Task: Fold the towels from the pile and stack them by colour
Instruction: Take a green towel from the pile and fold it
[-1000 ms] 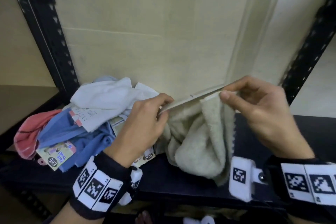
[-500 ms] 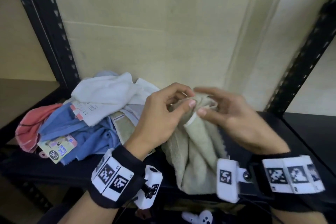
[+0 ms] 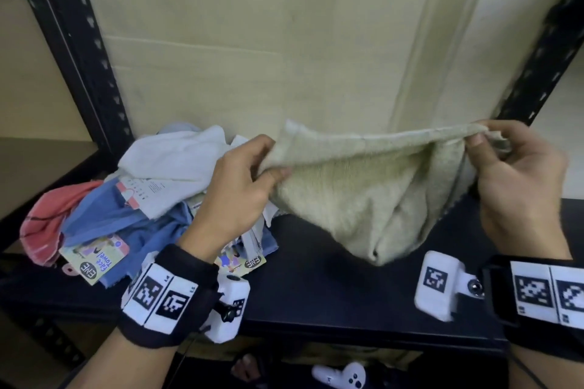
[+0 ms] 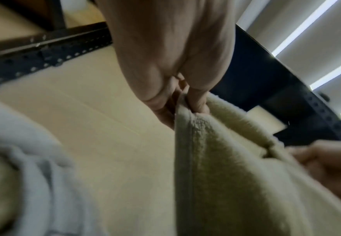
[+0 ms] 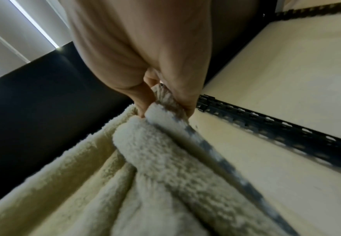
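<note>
From the head view, I am standing at a black shelf (image 3: 316,294) framed by black perforated posts (image 3: 79,50), with a pale cardboard sheet (image 3: 252,41) standing behind it. At the left of the shelf a pile (image 3: 132,199) of towels is lying crumpled: a white one on top, blue ones beneath with paper tags, a pink one at the far left. A white controller (image 3: 344,376) is showing below the shelf edge. I am holding a cream towel (image 3: 357,196) up between both hands, its top hem stretched nearly level and the rest sagging toward the shelf, just right of the pile. My left hand (image 3: 234,193) is pinching the left corner, and my right hand (image 3: 518,180) is pinching the right corner.

From the left wrist, my fingers (image 4: 197,102) are clamping the cream towel's (image 4: 236,183) hemmed edge, its looped pile showing clearly; the white towel (image 4: 24,159) is lying blurred at the left, and my right hand (image 4: 327,164) is showing at the far edge.

From the right wrist, my thumb and fingers (image 5: 141,99) are gripping a bunched corner of the towel (image 5: 155,175), which is hanging in thick folds beside the shelf's dark surface.
</note>
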